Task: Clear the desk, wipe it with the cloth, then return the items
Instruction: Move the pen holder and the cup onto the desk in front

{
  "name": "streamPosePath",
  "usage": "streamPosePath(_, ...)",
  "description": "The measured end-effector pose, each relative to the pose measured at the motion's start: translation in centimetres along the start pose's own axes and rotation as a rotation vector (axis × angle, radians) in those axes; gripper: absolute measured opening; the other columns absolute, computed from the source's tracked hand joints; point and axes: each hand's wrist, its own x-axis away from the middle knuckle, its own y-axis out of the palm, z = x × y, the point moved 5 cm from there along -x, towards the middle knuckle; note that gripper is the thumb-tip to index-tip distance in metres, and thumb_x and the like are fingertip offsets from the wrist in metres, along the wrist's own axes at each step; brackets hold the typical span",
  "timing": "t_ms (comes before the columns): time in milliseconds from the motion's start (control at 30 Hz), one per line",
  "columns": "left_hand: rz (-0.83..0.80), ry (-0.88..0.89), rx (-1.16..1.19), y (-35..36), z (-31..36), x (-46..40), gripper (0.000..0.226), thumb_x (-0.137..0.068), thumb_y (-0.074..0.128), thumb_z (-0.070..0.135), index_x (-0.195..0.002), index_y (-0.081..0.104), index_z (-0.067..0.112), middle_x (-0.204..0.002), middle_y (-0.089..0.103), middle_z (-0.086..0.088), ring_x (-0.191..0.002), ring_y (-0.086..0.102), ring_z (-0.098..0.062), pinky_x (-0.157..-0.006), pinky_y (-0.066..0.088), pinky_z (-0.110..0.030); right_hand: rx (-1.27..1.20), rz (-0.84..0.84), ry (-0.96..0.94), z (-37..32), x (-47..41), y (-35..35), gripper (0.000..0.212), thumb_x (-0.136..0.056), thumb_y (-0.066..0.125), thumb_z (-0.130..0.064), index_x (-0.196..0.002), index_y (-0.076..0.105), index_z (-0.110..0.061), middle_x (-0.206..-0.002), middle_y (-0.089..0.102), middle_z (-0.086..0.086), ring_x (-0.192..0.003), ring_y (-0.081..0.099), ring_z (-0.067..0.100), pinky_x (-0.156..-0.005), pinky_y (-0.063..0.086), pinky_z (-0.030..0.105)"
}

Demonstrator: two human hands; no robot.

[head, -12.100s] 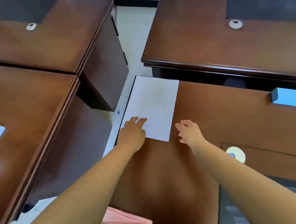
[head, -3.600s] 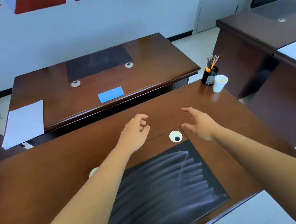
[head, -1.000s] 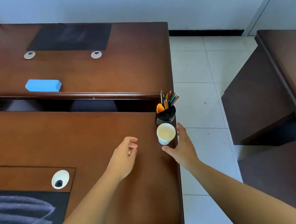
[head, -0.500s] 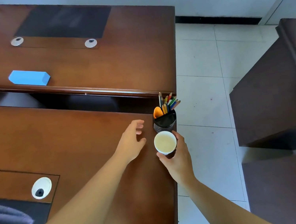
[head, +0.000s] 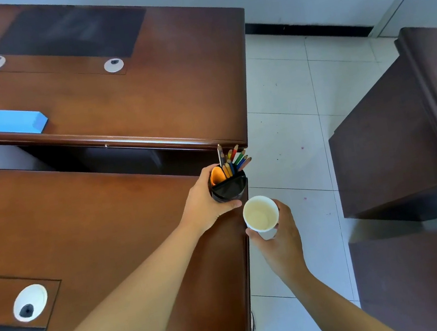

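Here the desk (head: 107,224) carries the pen pot (head: 229,187) upright at its far right corner, the left hand (head: 206,204) curled round its left side. Just past the desk's right edge, nearer than the pot, the right hand (head: 279,237) grips the cup (head: 260,213), mouth up.

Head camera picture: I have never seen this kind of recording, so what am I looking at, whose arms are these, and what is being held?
There is no machine here. A person wears one wide-angle camera on the head, looking forward and down, so the two bare arms are the wearer's own. The left hand grips a black pencil holder full of coloured pencils at the far right corner of the near desk. The right hand holds a white paper cup just past the desk's edge, above the tiled floor. On the desk behind lies a blue box. Both hands seem to be clearing things away.
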Motion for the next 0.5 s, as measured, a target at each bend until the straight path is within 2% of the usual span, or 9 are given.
streamPosePath(100,0.023,0.011,-0.059,-0.8,-0.1,-0.4,0.089,-0.068,0.097,0.043,-0.136,0.043,0.055,-0.129,0.061,0.034,-0.120,0.061,0.004,-0.108,0.054,-0.035,-0.013,-0.010,-0.002,0.1,-1.1,0.1,0.085,-0.072,0.099,-0.027,-0.140,0.049,-0.034,-0.132,0.055,-0.014,-0.121,0.056,0.013,-0.085,0.052,0.019)
streamPosePath(167,0.059,0.000,-0.075,-1.8,-0.2,-1.0,0.088,-0.067,0.097,0.045,-0.135,0.042,0.058,-0.128,0.061,0.036,-0.116,0.061,0.007,-0.106,0.054,-0.032,-0.020,-0.012,-0.009,-0.2,-2.4,0.3,0.084,-0.073,0.098,-0.027,-0.138,0.047,-0.042,-0.132,0.055,-0.016,-0.121,0.056,0.012,-0.084,0.051,0.017)
streamPosePath(267,0.124,-0.020,-0.037,-3.7,-0.2,-2.9,0.086,-0.065,0.097,0.051,-0.134,0.045,0.056,-0.125,0.063,0.034,-0.118,0.062,0.005,-0.104,0.055,-0.029,-0.030,-0.010,-0.014,-1.5,-5.8,0.8,0.086,-0.073,0.098,-0.027,-0.135,0.043,-0.049,-0.130,0.054,-0.018,-0.119,0.056,0.010,-0.085,0.054,0.024)
streamPosePath(367,0.188,-0.025,-0.018,-5.8,0.1,-5.8,0.087,-0.062,0.096,0.057,-0.134,0.048,0.051,-0.122,0.067,0.031,-0.116,0.065,0.004,-0.101,0.055,-0.028,-0.058,-0.013,-0.030,-3.1,-10.3,1.7,0.081,-0.074,0.097,-0.025,-0.135,0.046,-0.044,-0.131,0.056,-0.015,-0.120,0.056,0.011,-0.091,0.057,0.032)
streamPosePath(500,0.250,-0.028,-0.046,-8.0,0.5,-10.1,0.088,-0.062,0.096,0.055,-0.134,0.045,0.051,-0.119,0.065,0.036,-0.113,0.060,0.014,-0.089,0.049,-0.014,-0.060,-0.011,-0.053,-5.0,-16.9,3.1,0.081,-0.075,0.096,-0.022,-0.140,0.049,-0.032,-0.133,0.057,-0.009,-0.123,0.056,0.015,-0.095,0.059,0.036)
